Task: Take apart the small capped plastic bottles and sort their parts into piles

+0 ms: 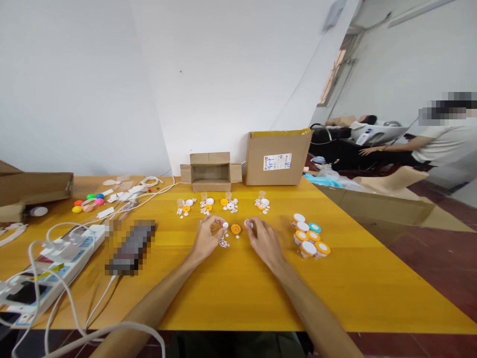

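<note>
My left hand (207,237) is closed in a pinch on a small white round piece (225,225). My right hand (265,242) pinches a small whitish piece (247,223), partly hidden by the fingers; its kind is unclear. Between the hands an orange round lid (235,229) lies on the table, with a small white disc (237,237) just in front of it. White pieces with red dots (223,243) lie below my left fingertips. Farther back are several small groups of clear cups (228,196), white lids (209,201), orange lids (186,209) and dotted pieces.
Lidded round containers (308,248) cluster at the right. An open cardboard box (210,174) and a larger carton (278,159) stand at the back. Left are a phone (130,247), a power strip (80,253), cables and coloured balls (89,203). Another person (443,136) sits far right.
</note>
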{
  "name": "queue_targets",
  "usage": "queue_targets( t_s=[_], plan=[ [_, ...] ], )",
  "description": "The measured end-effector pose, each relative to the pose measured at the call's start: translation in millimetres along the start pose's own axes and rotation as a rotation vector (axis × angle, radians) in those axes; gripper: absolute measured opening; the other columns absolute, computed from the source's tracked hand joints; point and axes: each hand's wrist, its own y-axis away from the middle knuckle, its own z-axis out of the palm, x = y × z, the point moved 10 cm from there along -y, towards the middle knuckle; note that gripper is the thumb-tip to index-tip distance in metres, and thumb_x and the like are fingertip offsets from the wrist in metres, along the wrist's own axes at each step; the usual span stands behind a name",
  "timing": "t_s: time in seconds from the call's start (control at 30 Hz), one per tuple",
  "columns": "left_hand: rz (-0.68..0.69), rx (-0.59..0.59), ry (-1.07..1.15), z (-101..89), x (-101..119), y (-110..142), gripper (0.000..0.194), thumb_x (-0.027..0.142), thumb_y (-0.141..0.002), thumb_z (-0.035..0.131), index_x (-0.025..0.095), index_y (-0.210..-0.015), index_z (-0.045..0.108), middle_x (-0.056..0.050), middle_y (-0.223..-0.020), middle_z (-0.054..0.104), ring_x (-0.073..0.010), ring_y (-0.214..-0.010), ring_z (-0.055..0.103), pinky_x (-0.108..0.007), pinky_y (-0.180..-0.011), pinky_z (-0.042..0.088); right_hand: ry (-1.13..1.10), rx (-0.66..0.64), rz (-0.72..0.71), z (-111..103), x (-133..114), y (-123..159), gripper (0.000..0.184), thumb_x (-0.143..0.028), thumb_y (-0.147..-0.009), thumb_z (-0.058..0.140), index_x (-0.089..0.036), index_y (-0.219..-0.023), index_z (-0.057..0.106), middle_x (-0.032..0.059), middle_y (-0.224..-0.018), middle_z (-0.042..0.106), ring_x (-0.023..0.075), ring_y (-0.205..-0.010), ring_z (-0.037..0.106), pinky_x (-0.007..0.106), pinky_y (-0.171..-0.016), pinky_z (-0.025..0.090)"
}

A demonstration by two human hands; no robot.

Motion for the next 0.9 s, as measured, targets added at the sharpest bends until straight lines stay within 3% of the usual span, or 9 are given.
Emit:
queue_targets(
  t_s=[0.17,0.37,0.6,0.9],
  plan=[
    [-0.007,-0.006,0.017,-0.9,1,-1,0.007,0.018,-0.077,0.065,0.022,-0.081,0.069,0.0,-0.083,0.072,-0.0185,-0.084,0.065,-0.033,-0.089,0.048,0.046,-0.106,-0.091,13,-4,2,0.011,-0.018,-0.086,0.055,-0.025,-0.083,0.063,0.0066,-0.086,0.074,0.0248,-0.088,0.068,0.034,-0.08,0.052],
    [0.027,-0.023,0.073,2.3,6,1,0.004,0.02,-0.079,0.066,0.022,-0.08,0.07,-0.001,-0.083,0.072,-0.0187,-0.083,0.064,-0.033,-0.086,0.05,-0.411,-0.074,-0.067,3,-26,0,0.02,-0.034,-0.091,0.05,-0.025,-0.089,0.067,0.007,-0.098,0.074,0.025,-0.094,0.067,0.038,-0.086,0.052],
    [0.09,-0.096,0.079,11.7,15,6,0.009,0.029,-0.086,0.065,0.023,-0.084,0.072,-0.002,-0.083,0.071,-0.0188,-0.084,0.062,-0.033,-0.083,0.051,-0.831,-0.272,0.117,31,-34,4,0.04,-0.058,-0.085,0.059,-0.02,-0.085,0.07,0.0034,-0.078,0.072,0.0195,-0.073,0.066,0.03,-0.07,0.054],
    [0.366,-0.141,-0.183,19.8,34,17,0.016,0.025,-0.095,0.054,0.023,-0.094,0.07,-0.004,-0.085,0.068,-0.0202,-0.086,0.058,-0.035,-0.083,0.046,-0.793,-0.248,0.159,32,-24,5,0.039,-0.056,-0.083,0.06,-0.019,-0.074,0.069,0.0023,-0.068,0.069,0.0183,-0.063,0.064,0.03,-0.066,0.053]
  ],
)
